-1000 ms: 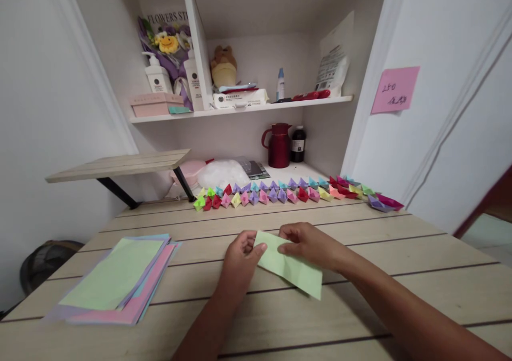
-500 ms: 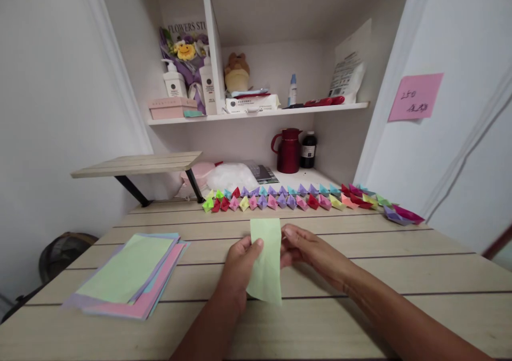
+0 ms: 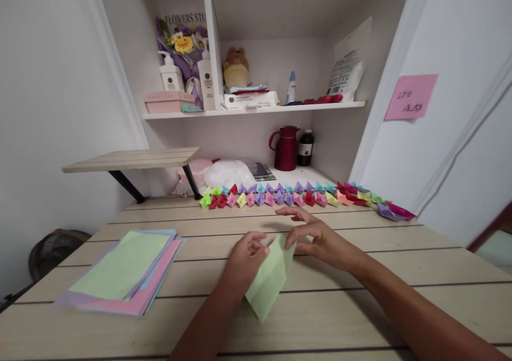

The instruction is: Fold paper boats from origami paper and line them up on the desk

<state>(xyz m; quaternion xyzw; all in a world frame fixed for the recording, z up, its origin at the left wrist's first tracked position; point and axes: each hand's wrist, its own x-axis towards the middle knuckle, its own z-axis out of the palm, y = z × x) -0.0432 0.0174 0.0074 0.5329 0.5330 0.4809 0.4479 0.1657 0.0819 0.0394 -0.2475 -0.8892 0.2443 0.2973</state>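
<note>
A folded sheet of light green paper (image 3: pixel 270 281) is tilted between both hands above the wooden table. My left hand (image 3: pixel 248 262) grips its left edge, thumb at the front and fingers curled. At the upper right corner, my right hand (image 3: pixel 322 241) pinches the paper with bent fingers, while another finger stretches out above. A crease line runs across the sheet. Left of the hands lies a stack of coloured paper (image 3: pixel 124 270) with a green sheet on top and purple, blue and pink ones beneath.
Two rows of small folded paper boats (image 3: pixel 279 197) line the table's back edge. A small raised wooden shelf (image 3: pixel 132 159) on black legs stands at the back left. Behind, a cupboard holds a red jug (image 3: pixel 285 149) and a dark bottle (image 3: pixel 306 149).
The green paper has turned from upright to slanting, its top leaning right and its lower end left. My right hand has moved onto its upper corner, with fingers more spread.
</note>
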